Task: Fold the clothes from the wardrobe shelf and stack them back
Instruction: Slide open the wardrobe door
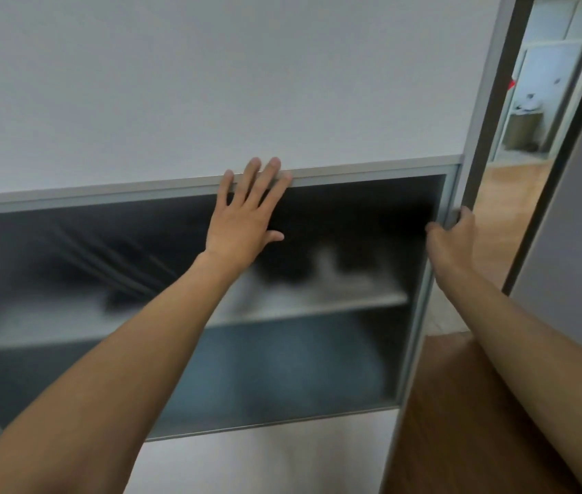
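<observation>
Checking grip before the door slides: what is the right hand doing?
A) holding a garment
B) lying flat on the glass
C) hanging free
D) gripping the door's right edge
D: the right hand curls its fingers round the edge frame of the wardrobe door; the left hand lies flat on the frosted panel.

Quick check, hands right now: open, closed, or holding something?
Left hand: open, pressed flat on the wardrobe door.
Right hand: closed, gripping the door edge.
</observation>
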### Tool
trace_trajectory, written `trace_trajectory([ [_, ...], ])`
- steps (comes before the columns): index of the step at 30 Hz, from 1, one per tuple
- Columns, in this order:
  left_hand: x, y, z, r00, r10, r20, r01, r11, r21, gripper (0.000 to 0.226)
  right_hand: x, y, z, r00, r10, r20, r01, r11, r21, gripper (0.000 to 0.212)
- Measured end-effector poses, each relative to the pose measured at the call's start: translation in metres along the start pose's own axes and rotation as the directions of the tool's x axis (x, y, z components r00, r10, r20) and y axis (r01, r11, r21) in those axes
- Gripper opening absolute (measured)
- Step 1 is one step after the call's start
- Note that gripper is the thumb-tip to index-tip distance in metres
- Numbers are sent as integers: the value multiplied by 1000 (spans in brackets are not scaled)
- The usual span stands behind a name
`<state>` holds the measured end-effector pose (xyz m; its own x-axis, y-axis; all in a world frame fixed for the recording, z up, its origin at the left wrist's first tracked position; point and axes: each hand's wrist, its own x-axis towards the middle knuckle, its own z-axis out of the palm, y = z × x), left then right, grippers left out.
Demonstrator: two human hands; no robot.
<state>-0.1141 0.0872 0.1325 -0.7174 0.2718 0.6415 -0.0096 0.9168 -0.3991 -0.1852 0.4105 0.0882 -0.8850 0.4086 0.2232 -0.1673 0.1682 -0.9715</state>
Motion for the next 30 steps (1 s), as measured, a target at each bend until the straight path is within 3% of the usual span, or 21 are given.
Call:
trace_trajectory([
  [7,-9,3,0,996,-74,42,74,997,-5,106,-9,6,0,999,-28,20,26,993,115,69],
  [20,-51,-25,-19,950,-279,142,288,956,-50,104,-53,6,30,955,-133,266,105,988,116,70],
  [23,-58,-15,-19,988,-121,99,126,991,-38,94,-66,9,42,926,-153,346,102,982,161,70],
  [26,-53,10,-13,999,35,21,-31,986,-166,67,-75,12,51,853,-202,481,98,968,233,71],
  [28,-45,31,-8,992,73,100,-39,952,-304,41,-77,10,58,791,-243,562,124,963,241,70],
  [30,-39,53,-4,963,76,258,16,942,-337,25,-77,7,67,726,-252,640,138,965,224,70],
])
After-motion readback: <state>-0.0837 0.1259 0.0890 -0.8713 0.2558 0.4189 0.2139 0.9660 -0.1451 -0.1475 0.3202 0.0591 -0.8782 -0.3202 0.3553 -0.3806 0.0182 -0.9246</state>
